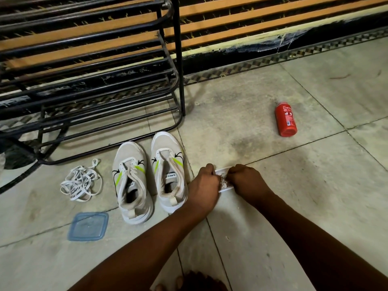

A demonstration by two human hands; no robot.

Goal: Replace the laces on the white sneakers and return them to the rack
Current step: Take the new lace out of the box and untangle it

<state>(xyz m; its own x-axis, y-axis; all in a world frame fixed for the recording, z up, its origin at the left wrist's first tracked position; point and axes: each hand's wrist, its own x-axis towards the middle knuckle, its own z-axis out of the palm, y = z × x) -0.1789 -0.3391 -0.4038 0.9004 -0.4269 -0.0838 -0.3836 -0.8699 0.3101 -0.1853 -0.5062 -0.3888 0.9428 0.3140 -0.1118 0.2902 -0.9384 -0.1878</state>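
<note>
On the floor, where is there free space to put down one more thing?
Widest bare floor: between the right hand and the red plastic bottle, and beyond to the right. Crowded: left of the left hand stand the white sneakers, then the tangled white laces and blue square lid, the black metal rack behind. Both hands pinch a small white packet.

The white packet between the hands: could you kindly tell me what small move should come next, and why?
Probably tear the white packet open, since it presumably holds the replacements. The left hand and right hand both pinch it, the sneakers stand unlaced beside them, and the old laces lie heaped left of the sneakers.
</note>
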